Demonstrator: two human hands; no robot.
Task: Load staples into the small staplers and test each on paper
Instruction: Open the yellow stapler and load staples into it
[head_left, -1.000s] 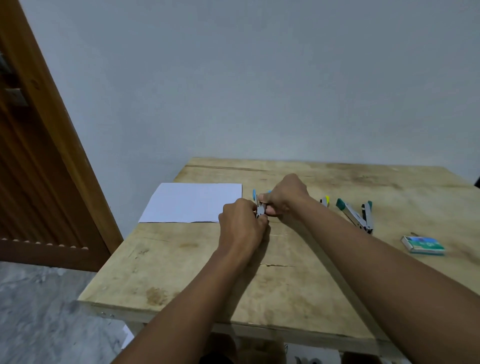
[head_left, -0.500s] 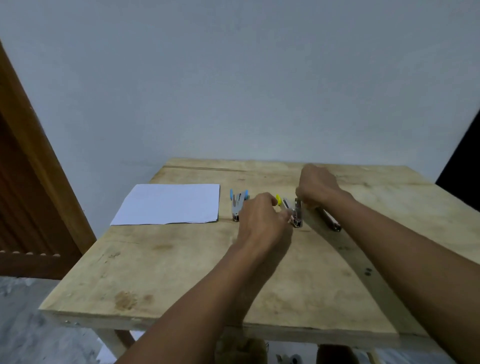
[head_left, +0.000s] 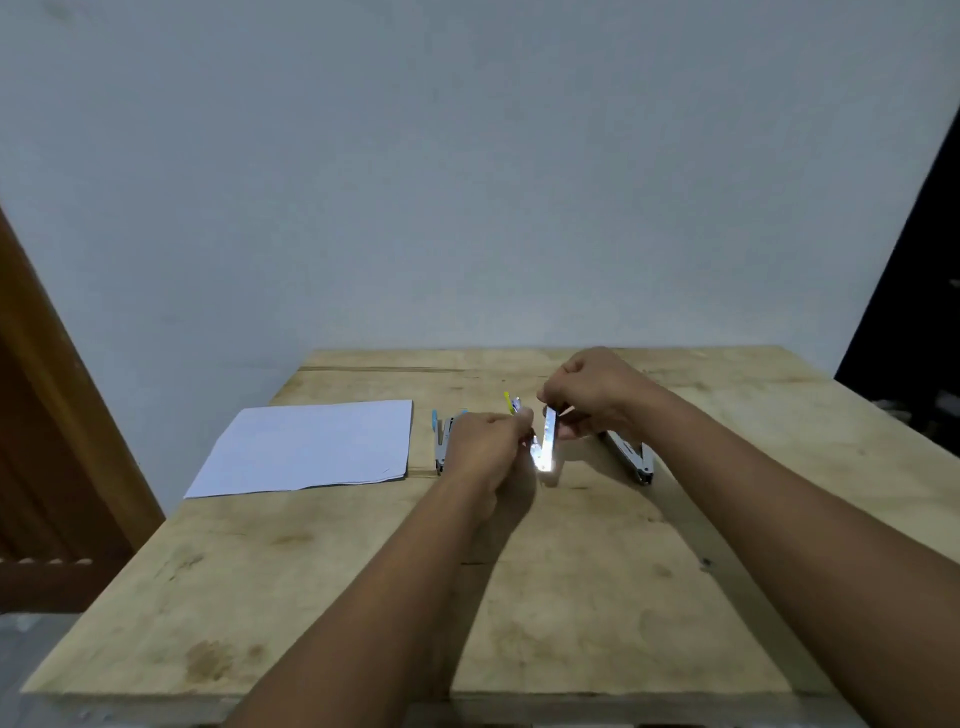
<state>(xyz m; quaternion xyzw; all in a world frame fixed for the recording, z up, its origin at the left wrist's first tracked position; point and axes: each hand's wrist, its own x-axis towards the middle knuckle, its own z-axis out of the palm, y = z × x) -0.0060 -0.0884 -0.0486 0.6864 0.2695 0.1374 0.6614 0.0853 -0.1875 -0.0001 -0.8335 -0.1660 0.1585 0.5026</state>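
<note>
**Opened stapler held between two hands over a wooden worktop**

Far to the left of both grips, a brown wooden door stands against a pale grey wall. A white rectangular sheet of paper lies flat on the light plywood worktop, left of the left grip and apart from it. A small silver stapler with blue tips lies between the sheet and the left grip. It is near the paper's right edge without touching it, and the back of the left hand hides part of it.

The left hand has its fingers curled, its grip clamped on one arm of a small silver stapler with a yellow tip. The yellow tip pokes out just beyond this grip, on the far side. This stapler is spread open in a V between the two grips. Its hinged end points down and towards the person and carries a bright glare. Whether that end touches the worktop cannot be told.

The right hand, raised slightly above the left, pinches the upper end of the other metal arm between thumb and curled fingers, so its grip is likewise clamped on the stapler. A third small silver stapler lies on the worktop right of the right grip, partly under the wrist, its tip colour hidden. A dark opening borders the wall at far right.
</note>
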